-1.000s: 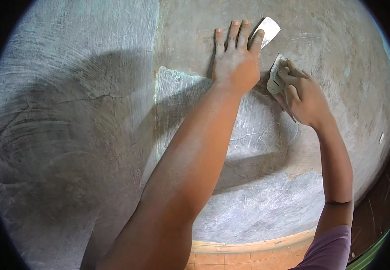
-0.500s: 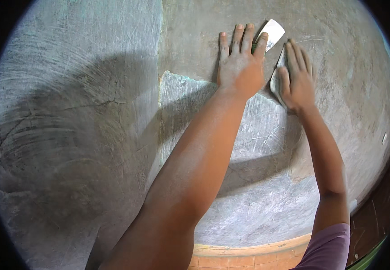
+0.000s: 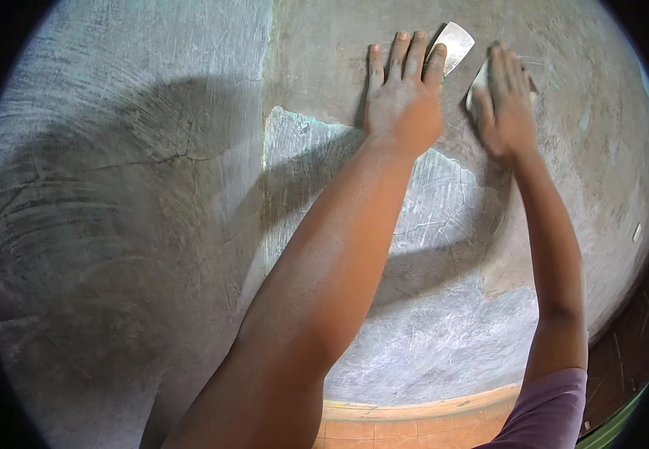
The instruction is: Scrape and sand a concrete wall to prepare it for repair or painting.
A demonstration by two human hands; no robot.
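Note:
Both my arms reach up a rough grey wall (image 3: 339,52). My left hand (image 3: 403,108) rests on it with fingers spread, and a putty knife (image 3: 457,49) is held beneath that hand. Its pale metal blade sticks out past the index finger; the handle is mostly hidden. To the right, my right hand (image 3: 510,116) presses a sheet of sandpaper (image 3: 477,86) against the wall, fingers together and pointing up. Only the sheet's pale edges show around the hand.
A lighter, scratched patch (image 3: 436,198) with cracks lies below my hands. Orange tiles (image 3: 392,431) and a pale ledge (image 3: 421,408) run along the wall's foot. At the lower right are a dark brown surface (image 3: 616,374) and a green strip (image 3: 620,419).
My right hand has slid up and slightly right along the wall with the sandpaper. The left hand and putty knife have hardly moved.

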